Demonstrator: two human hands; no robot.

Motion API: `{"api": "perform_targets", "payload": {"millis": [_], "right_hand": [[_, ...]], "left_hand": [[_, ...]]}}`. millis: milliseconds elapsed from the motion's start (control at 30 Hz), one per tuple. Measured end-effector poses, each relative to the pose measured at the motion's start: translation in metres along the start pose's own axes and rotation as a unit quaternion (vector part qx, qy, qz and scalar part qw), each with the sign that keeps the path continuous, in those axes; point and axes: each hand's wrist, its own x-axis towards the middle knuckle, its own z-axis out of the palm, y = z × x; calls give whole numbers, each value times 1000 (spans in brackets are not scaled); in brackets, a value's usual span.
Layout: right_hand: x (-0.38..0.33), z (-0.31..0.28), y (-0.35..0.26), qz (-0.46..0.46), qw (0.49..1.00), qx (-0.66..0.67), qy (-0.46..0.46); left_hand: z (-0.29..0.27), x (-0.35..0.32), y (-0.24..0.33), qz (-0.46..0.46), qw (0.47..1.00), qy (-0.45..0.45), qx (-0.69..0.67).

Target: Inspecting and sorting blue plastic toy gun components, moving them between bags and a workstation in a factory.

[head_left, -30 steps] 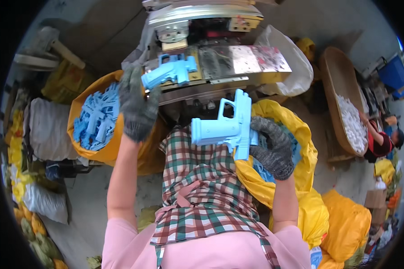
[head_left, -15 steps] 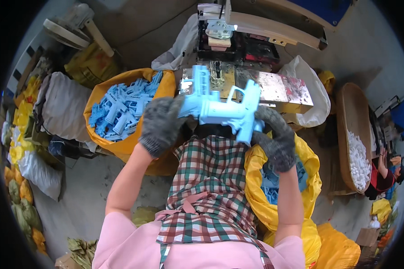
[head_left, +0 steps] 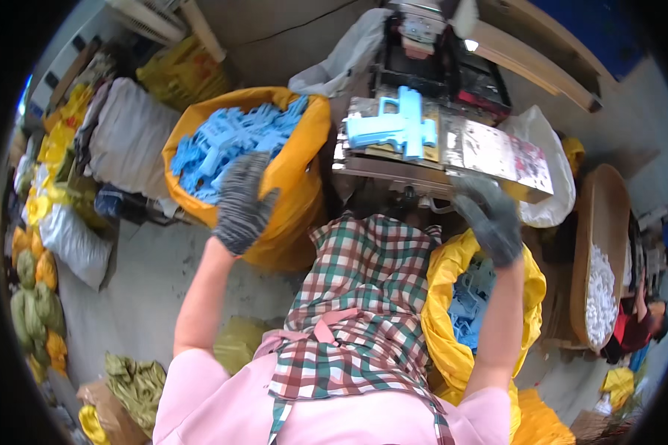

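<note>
A light-blue plastic toy gun (head_left: 408, 127) lies on its side on the stained metal bed of a machine (head_left: 497, 152). My left hand (head_left: 243, 204), in a dark striped knit glove, is open and empty, thumb apart, at the near rim of an orange sack (head_left: 297, 182). Many blue toy gun pieces (head_left: 226, 141) fill that sack. My right hand (head_left: 490, 221), in a dark glove and a little blurred, is open with nothing in it. It hovers by the bed's front edge, above the yellow bag (head_left: 438, 285) with more blue pieces (head_left: 471, 297).
At right a long tan basket (head_left: 580, 245) holds white pieces (head_left: 600, 297); a person in red (head_left: 637, 330) is beyond it. A beam (head_left: 531, 55) overhangs the machine. White sacks (head_left: 130, 137) and a fan (head_left: 152, 18) stand at left.
The toy gun, held in both hands before, now lies on the machine bed. Both hands have let go and moved apart, left toward the orange sack, right to the bed's front edge. The view has shifted.
</note>
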Motion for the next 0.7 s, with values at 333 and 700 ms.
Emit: {"api": "perform_targets", "payload": {"millis": [333,700], "right_hand": [[-249,64,228,410,858,-299,-77],[-184,-12,28,161,921,-287,210]], "left_hand": [[45,-38,101,84,884,-387,-249],[80,-85,173,109,698,-374,-600]]}}
